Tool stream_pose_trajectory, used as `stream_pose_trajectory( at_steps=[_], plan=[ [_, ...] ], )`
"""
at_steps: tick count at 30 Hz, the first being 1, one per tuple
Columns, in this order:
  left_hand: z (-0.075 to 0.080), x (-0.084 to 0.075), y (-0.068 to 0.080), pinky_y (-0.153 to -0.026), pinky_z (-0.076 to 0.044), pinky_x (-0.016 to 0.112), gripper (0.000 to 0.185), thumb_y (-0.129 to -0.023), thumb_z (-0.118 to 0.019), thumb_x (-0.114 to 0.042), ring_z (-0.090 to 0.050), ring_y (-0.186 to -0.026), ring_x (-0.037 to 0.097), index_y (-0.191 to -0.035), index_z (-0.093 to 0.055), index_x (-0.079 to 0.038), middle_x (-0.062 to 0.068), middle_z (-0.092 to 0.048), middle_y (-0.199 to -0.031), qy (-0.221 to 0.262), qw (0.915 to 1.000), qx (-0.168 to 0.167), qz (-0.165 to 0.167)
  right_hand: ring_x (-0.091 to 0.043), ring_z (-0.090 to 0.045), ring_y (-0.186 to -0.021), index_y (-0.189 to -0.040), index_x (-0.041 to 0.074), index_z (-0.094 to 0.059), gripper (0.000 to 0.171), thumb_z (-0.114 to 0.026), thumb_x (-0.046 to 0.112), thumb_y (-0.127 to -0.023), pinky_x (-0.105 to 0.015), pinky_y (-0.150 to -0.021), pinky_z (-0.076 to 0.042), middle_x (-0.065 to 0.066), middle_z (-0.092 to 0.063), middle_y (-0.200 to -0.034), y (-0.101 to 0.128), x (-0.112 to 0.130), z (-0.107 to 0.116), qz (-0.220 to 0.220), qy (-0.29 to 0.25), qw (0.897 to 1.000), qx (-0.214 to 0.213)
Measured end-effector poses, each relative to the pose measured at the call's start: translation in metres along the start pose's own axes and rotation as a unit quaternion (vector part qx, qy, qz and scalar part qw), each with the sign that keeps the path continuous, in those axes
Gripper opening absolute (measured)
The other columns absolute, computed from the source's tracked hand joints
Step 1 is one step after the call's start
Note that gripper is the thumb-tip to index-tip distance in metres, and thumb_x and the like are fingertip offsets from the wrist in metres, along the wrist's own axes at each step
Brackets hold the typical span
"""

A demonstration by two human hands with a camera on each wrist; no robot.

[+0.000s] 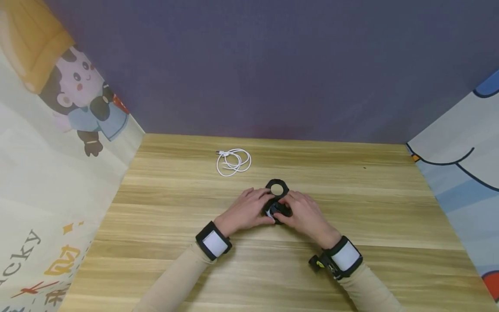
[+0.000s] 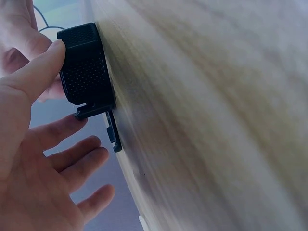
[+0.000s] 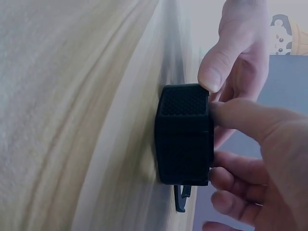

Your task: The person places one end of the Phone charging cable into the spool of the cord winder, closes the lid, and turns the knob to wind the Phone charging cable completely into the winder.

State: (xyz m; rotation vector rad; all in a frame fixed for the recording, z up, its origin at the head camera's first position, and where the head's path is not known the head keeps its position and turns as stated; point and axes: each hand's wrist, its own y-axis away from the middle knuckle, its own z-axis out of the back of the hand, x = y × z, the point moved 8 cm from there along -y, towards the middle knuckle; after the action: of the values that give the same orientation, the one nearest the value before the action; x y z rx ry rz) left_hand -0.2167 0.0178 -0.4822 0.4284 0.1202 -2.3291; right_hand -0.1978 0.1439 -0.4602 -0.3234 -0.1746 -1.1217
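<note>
A small black octagonal case (image 2: 86, 82) with textured sides stands on the table between both hands. Its lid (image 1: 285, 188) is flipped back and has a round hole through it. My left hand (image 1: 248, 211) steadies the case, thumb on its side and index finger by the lid end. Over the body, my right hand (image 1: 306, 213) pinches a dark piece inside the case between thumb and fingers. A whitish patch shows beside that piece in the head view. In the right wrist view, the case wall (image 3: 185, 139) hides the inside, and the right fingertips meet its upper rim.
A coiled white USB cable (image 1: 251, 161) lies behind the case, to the left. The wooden table (image 1: 163, 190) ends at a dark back wall, with printed panels at both sides.
</note>
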Motion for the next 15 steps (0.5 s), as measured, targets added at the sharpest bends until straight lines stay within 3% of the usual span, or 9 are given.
stream_pose_trajectory(
  at_steps=[15],
  plan=[
    [-0.0004,0.0001,0.0005,-0.124,-0.026,0.054,0.076,-0.095,-0.067,-0.058,-0.042,-0.147,0.027,-0.151,-0.05,-0.01,0.014,-0.045,-0.159,0.004,1.0,-0.005,-0.001,-0.016,-0.061,-0.084,-0.114,0.007,-0.075,0.041,-0.086,0.032,-0.084,-0.04,-0.077,-0.056,0.0,-0.063,-0.099,-0.0036,0.0036,-0.0006,0.039,-0.006,0.999,0.031]
  ],
)
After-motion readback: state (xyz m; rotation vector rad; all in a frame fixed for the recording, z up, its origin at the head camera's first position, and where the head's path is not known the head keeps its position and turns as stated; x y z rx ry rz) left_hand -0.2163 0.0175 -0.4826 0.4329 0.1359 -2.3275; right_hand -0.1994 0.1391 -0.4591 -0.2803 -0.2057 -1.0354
